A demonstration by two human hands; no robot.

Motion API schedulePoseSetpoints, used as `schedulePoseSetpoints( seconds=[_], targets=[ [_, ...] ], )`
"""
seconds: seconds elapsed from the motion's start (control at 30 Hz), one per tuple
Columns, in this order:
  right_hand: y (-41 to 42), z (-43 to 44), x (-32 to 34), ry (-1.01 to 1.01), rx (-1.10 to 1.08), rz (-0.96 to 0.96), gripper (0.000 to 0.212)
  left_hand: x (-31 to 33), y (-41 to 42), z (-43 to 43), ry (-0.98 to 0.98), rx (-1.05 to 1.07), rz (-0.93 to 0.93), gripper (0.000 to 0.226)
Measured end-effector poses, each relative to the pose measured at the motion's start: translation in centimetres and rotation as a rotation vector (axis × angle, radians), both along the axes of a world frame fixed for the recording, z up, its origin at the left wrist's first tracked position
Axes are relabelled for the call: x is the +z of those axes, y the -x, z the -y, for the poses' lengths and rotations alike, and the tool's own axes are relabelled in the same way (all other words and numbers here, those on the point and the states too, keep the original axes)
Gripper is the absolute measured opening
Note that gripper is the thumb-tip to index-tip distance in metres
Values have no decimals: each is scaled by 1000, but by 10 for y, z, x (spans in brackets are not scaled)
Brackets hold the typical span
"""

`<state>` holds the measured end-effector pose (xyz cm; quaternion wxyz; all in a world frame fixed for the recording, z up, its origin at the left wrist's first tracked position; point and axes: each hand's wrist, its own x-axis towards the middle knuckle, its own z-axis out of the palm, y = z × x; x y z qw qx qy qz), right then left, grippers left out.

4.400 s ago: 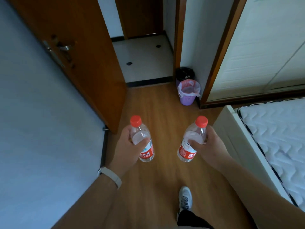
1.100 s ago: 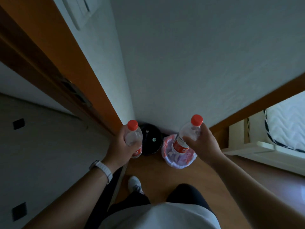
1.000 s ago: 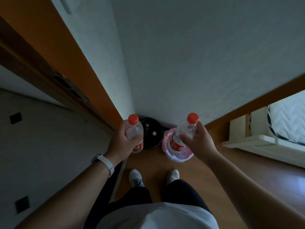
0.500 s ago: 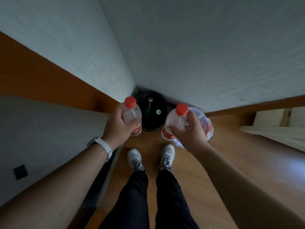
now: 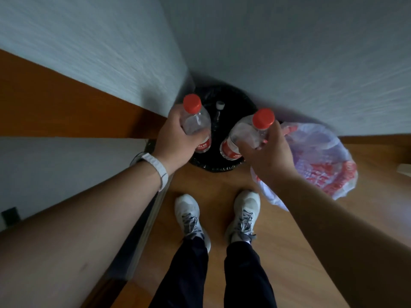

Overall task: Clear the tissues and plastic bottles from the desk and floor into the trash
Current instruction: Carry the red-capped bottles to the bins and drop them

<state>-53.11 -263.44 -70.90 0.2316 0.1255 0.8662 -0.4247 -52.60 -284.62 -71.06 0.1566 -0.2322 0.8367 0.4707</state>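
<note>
My left hand [image 5: 175, 138] grips a clear plastic bottle [image 5: 196, 123] with a red cap and red label. My right hand [image 5: 266, 156] grips a second bottle [image 5: 242, 136] of the same kind. Both bottles hang upright over the open mouth of a black-lined trash bin [image 5: 235, 101] in the wall corner. Inside the bin lies another bottle with a white cap [image 5: 220, 105]. To the right stands a second bin lined with a white and red plastic bag [image 5: 322, 161], partly hidden behind my right forearm.
Grey walls meet in the corner behind the bins. A brown wooden door frame [image 5: 66, 103] runs along the left. My two feet in white sneakers [image 5: 189, 218] stand on the wooden floor just in front of the bins.
I walked up to the bins and tilted my view down. Both hands moved the bottles over the black bin, the right one shifting left from above the bagged bin.
</note>
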Motion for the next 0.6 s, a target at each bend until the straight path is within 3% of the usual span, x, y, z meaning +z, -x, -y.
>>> schedulePoseSetpoints(
  seconds=[0.33, 0.43, 0.6],
  targets=[
    [0, 18, -119, -34, 133, 106, 64, -117, 2, 9, 12, -166, 164, 54],
    [-3, 16, -120, -55, 136, 119, 75, -114, 2, 13, 21, -159, 165, 62],
    [1, -1, -69, -226, 290, 148, 68, -60, -2, 16, 126, -251, 75, 51]
  ],
)
